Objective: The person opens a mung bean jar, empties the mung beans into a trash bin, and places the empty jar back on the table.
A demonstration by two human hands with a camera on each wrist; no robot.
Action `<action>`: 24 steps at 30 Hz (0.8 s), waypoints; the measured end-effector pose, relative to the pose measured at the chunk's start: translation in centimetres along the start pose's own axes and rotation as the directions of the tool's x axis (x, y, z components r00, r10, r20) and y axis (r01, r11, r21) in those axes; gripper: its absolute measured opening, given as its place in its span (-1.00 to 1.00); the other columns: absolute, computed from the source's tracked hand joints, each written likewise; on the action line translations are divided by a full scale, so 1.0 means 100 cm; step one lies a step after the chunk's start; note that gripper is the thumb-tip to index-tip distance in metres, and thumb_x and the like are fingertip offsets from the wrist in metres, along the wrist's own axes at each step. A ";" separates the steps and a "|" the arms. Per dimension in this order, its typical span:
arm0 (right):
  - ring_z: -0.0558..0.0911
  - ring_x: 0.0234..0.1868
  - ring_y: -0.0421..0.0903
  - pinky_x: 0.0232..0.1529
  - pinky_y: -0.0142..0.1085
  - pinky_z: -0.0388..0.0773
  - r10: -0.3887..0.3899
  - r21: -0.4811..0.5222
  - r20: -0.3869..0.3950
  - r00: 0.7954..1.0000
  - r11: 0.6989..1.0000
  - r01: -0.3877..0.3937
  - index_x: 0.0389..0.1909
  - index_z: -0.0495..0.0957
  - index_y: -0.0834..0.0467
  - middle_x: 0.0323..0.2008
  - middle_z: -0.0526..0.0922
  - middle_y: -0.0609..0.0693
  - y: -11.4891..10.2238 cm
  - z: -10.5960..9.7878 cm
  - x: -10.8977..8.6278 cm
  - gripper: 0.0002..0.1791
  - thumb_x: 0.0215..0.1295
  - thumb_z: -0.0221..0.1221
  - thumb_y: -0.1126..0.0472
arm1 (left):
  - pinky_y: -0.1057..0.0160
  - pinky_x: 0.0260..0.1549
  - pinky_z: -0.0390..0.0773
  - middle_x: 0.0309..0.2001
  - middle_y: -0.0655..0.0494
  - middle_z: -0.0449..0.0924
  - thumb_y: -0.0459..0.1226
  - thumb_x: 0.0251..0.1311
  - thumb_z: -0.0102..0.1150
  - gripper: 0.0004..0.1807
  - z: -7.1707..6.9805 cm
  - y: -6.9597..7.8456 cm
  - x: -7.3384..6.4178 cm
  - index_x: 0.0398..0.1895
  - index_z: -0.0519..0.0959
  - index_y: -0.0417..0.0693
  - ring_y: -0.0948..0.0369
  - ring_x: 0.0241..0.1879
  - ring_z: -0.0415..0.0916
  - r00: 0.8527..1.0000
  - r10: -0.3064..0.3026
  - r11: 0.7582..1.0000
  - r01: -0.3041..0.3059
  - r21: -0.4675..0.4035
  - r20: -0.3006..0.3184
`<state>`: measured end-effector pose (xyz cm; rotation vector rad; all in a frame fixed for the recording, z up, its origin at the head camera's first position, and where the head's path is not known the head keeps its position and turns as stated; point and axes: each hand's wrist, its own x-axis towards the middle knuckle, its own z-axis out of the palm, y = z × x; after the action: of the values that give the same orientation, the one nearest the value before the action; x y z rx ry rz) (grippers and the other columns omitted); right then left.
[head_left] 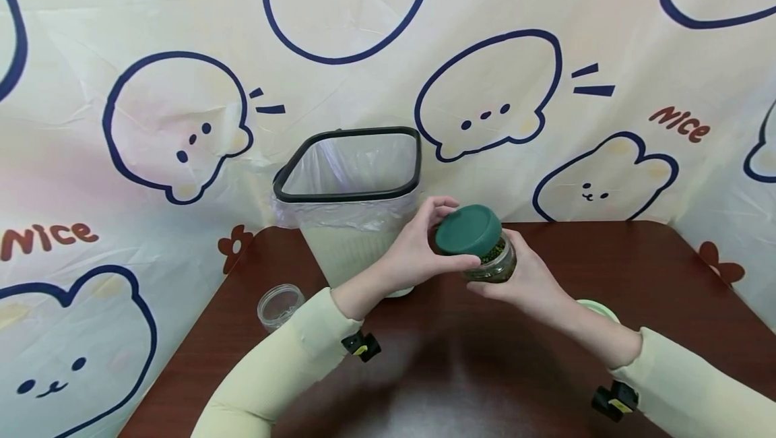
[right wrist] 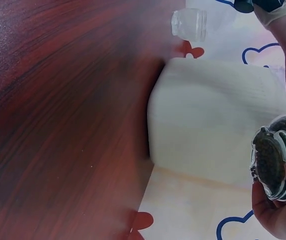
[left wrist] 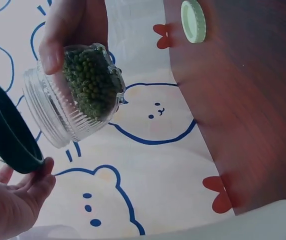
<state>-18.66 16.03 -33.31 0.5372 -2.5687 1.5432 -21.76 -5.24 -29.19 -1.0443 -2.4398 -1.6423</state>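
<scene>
My left hand (head_left: 418, 253) pinches a dark green lid (head_left: 469, 229) by its rim, thumb on the near side. In my right hand (head_left: 536, 283) is a clear glass jar (head_left: 502, 268), gripped round its side. Green beans, like mung beans, (left wrist: 90, 82) fill its lower part in the left wrist view. There the lid stands just off the jar's threaded mouth, with a narrow gap between them. Both are held up above the table, and the jar is tilted. The right wrist view shows the jar's base (right wrist: 272, 160) at the right edge.
A pale waste bin (head_left: 348, 242) with a black rim and plastic liner stands behind my left hand. An open clear jar (head_left: 280, 304) is on the table's left. A light green lid (head_left: 599, 310) lies at right, partly behind my right forearm. A printed cloth hangs behind.
</scene>
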 end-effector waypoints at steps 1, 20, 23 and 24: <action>0.45 0.10 0.13 0.00 0.01 0.50 0.006 -0.002 -0.002 1.000 1.000 -0.006 0.37 0.08 0.24 0.17 0.40 0.17 0.000 0.000 -0.001 0.00 0.02 0.48 0.09 | 0.09 0.07 0.41 0.12 0.15 0.44 -0.20 -0.03 0.50 -0.18 -0.001 0.000 -0.002 0.27 0.20 0.09 0.27 0.07 0.42 1.000 -0.001 1.000 0.001 -0.004 -0.002; 0.44 0.11 0.15 0.01 0.05 0.45 0.037 -0.086 -0.064 0.997 0.995 -0.042 0.35 0.10 0.29 0.17 0.39 0.21 0.005 -0.007 -0.004 0.00 0.00 0.48 0.07 | 0.15 0.01 0.47 0.17 0.07 0.34 -0.13 -0.06 0.51 -0.10 -0.010 -0.045 -0.063 0.29 0.14 0.04 0.17 0.08 0.39 0.982 -0.142 0.957 0.104 0.272 0.127; 0.44 0.11 0.14 0.02 0.04 0.45 0.043 -0.082 -0.062 0.997 0.996 -0.048 0.35 0.10 0.28 0.17 0.39 0.21 0.004 -0.007 -0.004 0.01 0.00 0.49 0.06 | 0.25 -0.09 0.50 0.11 0.09 0.37 -0.11 -0.09 0.51 -0.10 -0.010 -0.055 -0.071 0.28 0.16 0.00 0.23 -0.03 0.43 0.971 -0.147 0.913 0.061 0.403 0.187; 0.44 0.11 0.14 0.02 0.04 0.45 0.044 -0.081 -0.062 0.997 0.996 -0.049 0.35 0.10 0.28 0.17 0.40 0.21 0.004 -0.007 -0.004 0.01 0.00 0.49 0.06 | 0.28 -0.12 0.51 0.09 0.11 0.38 -0.10 -0.10 0.51 -0.10 -0.009 -0.059 -0.074 0.27 0.17 -0.02 0.25 -0.06 0.44 0.965 -0.151 0.894 0.041 0.445 0.213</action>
<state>-18.46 16.93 -33.40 0.4189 -2.6035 1.4369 -19.50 -11.10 -36.30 -1.1131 -2.8654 -0.9405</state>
